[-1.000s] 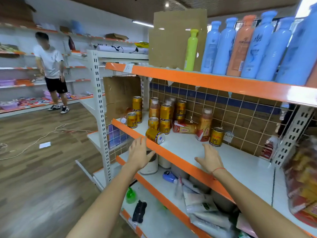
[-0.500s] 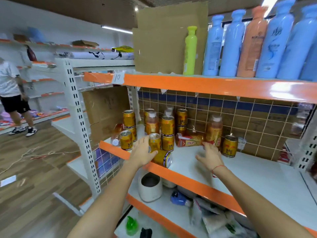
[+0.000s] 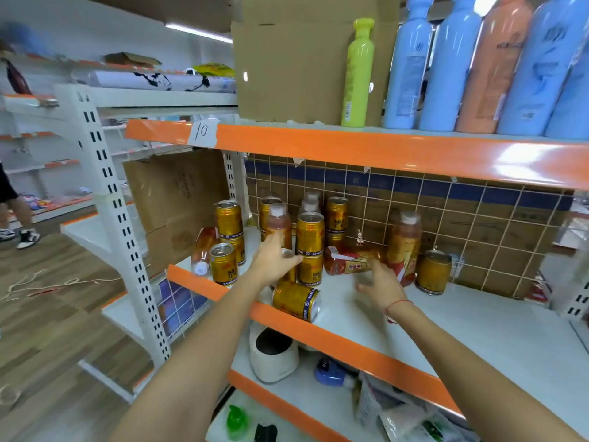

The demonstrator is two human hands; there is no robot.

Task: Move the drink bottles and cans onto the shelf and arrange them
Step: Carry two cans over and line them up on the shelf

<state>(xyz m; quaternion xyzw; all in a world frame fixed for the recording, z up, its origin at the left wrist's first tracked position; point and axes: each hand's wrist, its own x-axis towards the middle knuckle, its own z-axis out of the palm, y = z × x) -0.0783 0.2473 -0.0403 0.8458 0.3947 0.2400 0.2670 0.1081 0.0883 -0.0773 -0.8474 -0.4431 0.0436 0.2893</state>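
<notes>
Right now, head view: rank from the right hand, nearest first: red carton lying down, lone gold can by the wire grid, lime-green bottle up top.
1. Red carton, lying just above the right hand.
2. Lone gold can, upright to its right.
3. Lime-green bottle, on the upper shelf.

Head view faces the shelf [image 3: 478, 333] closely, angled downward.

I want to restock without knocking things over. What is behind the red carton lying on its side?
Behind the red carton a gold can stands on another can, against the wire grid. The lower can is mostly covered. The right hand reaches toward the carton.
</notes>
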